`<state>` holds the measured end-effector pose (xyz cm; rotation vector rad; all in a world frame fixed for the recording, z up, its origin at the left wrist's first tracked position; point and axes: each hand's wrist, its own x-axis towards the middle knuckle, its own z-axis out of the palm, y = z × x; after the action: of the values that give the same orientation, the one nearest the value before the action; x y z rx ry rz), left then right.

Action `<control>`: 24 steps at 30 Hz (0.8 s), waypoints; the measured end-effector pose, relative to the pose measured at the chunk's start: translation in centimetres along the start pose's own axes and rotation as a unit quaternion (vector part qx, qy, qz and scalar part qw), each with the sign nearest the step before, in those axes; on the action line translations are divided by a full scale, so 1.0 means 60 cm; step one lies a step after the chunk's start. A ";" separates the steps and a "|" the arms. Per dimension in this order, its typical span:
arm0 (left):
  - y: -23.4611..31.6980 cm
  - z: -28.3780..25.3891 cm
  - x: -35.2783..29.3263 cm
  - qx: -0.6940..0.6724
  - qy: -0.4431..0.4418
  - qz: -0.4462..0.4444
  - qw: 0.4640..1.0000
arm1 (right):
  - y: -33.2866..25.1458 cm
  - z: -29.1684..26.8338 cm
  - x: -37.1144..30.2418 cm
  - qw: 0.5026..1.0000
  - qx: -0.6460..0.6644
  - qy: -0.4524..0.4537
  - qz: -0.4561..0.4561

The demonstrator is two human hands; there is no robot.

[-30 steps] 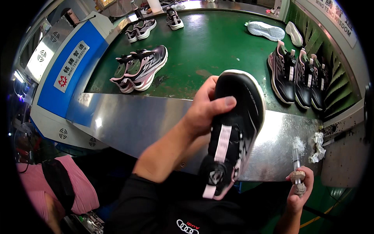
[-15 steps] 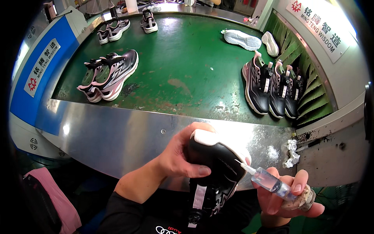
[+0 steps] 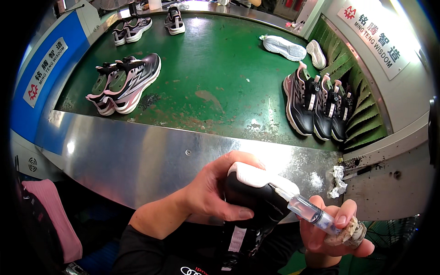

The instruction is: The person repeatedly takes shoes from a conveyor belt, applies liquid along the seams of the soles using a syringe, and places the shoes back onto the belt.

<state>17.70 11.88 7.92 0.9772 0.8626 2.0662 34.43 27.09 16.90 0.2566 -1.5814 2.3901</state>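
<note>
In left hand (image 3: 210, 189) firmly gripping black shoe (image 3: 247, 196), in right hand (image 3: 317, 236) clutching syringe (image 3: 305, 211), possibly risking smears through tip (image 3: 281, 194) slippage.

The head camera looks down across the green work surface (image 3: 201, 68) from close to its near edge (a wide fisheye, bending straight lines). The surface's far edge shows too.

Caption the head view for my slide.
Left hand holds a black shoe; right hand holds a syringe at its sole.

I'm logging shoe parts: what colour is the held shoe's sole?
The sole is white where visible, best seen in the head view.
</note>
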 end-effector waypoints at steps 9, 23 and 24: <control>0.002 -0.001 -0.002 -0.015 -0.001 -0.003 1.000 | 0.002 0.007 0.005 0.999 -0.040 -0.004 -0.031; 0.005 -0.001 0.001 -0.062 0.055 -0.025 0.996 | 0.021 -0.010 -0.011 0.997 -0.011 -0.008 -0.075; 0.004 -0.004 0.002 -0.062 0.055 -0.030 0.996 | 0.023 -0.013 -0.014 0.997 -0.008 -0.004 -0.074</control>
<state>17.38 11.80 8.02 0.7674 0.7982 2.1115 34.79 27.21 15.16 0.3666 -1.5280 2.2654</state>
